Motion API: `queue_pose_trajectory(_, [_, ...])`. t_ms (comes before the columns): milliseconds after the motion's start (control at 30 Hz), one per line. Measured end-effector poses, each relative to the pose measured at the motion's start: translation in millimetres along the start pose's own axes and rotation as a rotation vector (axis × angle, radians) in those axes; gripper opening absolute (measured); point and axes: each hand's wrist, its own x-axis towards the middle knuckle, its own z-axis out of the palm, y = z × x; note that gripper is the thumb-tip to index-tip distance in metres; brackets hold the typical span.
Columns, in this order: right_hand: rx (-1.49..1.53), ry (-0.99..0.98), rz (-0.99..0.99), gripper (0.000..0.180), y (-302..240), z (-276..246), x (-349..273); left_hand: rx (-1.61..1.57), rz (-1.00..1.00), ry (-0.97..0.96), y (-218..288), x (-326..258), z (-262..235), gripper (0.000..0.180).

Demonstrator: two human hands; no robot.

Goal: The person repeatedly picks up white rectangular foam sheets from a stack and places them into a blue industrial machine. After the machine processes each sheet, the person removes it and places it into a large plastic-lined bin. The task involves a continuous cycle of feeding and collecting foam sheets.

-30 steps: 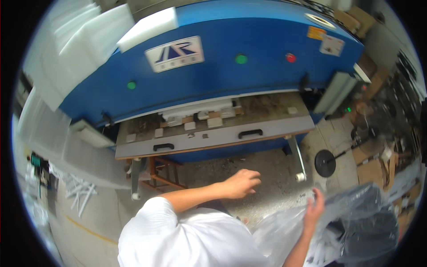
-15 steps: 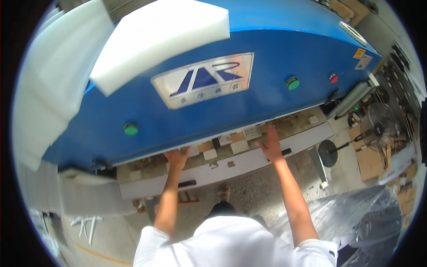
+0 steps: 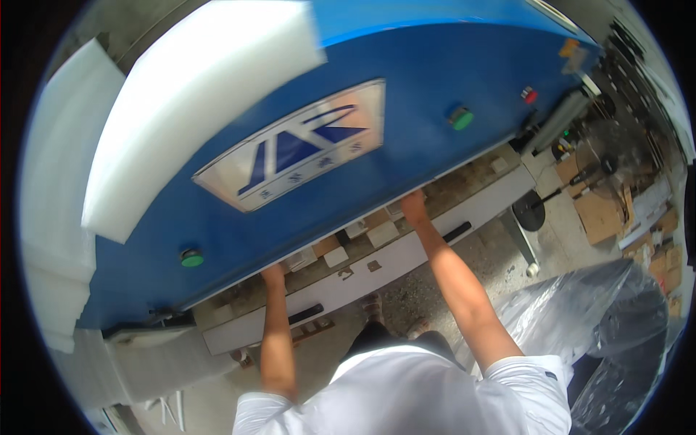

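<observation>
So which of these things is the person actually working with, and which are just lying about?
In use:
- left hand and right hand, both reaching under the blue machine
- the machine's bed
- small pale blocks lying on it

Just lying about:
- white foam slab on top of the machine
- clear plastic bag
- cardboard boxes

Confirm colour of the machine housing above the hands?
Blue, as seen in the head view: the machine housing is blue, with green buttons.
</observation>
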Motion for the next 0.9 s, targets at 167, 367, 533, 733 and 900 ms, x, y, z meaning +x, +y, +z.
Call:
queue_pose_trajectory(167, [-0.208, 0.222, -0.06, 0.013, -28.8, -82.2, -108.9, -0.405, 0.008, -0.101, 101.5, -110.9, -2.1, 0.049])
queue_pose_trajectory(367, [0.111, 0.573, 0.124, 0.012, -98.3, -270.4, -266.1, -0.438, -0.005, -0.517, 153.6, -253.4, 77.5, 0.036])
queue_pose_trajectory(533, [0.711, 1.047, -0.004, 0.026, -168.6, -410.4, -353.5, -0.502, 0.26, -0.903, 273.8, -369.7, 199.4, 0.027])
queue_pose_trajectory(733, [0.915, 0.737, -0.57, 0.053, -206.7, -510.5, -432.1, -0.893, 1.085, -2.107, 446.7, -542.9, 232.9, 0.061])
queue_pose_trajectory(900, [1.014, 0.933, -0.085, 0.053, -226.2, -449.3, -427.8, -0.816, 1.352, -1.627, 472.7, -531.2, 232.0, 0.059])
